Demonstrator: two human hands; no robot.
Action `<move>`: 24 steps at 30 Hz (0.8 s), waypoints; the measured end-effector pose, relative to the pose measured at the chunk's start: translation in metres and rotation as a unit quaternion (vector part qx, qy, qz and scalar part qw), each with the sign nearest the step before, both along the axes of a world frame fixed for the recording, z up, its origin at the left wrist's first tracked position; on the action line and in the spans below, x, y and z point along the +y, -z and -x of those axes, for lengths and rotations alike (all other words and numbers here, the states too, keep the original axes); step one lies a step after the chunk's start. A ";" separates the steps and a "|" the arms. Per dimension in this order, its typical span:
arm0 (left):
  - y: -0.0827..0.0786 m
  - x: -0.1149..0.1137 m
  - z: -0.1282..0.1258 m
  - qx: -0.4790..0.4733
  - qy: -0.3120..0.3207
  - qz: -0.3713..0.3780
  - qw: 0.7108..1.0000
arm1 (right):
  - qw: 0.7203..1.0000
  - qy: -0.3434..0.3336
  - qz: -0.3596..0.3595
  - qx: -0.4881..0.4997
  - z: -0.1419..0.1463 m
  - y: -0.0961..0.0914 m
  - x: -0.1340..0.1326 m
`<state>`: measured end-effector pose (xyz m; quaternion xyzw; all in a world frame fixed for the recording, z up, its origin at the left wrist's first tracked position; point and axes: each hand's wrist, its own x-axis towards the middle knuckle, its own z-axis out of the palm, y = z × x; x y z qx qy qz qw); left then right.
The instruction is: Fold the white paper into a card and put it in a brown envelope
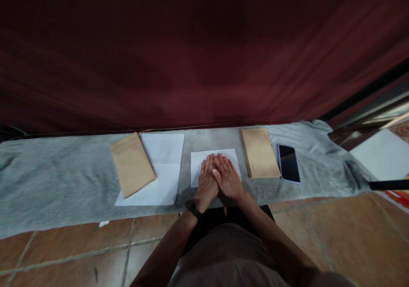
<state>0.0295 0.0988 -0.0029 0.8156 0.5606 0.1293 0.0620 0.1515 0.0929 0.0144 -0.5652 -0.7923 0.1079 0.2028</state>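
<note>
A small white sheet of paper (196, 167), perhaps folded, lies before me on the grey cloth. My left hand (207, 178) rests flat on it, fingers stretched out and pointing away from me. Beside it, touching, my right hand (226, 176) also lies flat on the paper, its thumb against the left hand. Neither hand grips anything. The hands hide the middle and lower part of the sheet. A dark watch (193, 209) is on my left wrist.
To the left, a brown envelope (132, 165) overlaps larger white sheets (166, 180). On the right are a stack of brown envelopes (260, 152) and a phone (289, 163) with a dark screen. The grey cloth (64, 180) runs along a dark red curtain (198, 65).
</note>
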 end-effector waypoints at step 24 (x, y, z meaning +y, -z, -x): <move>0.005 0.009 0.051 -0.106 -0.182 -0.061 0.976 | 0.982 0.177 -0.060 -0.030 -0.016 0.035 0.024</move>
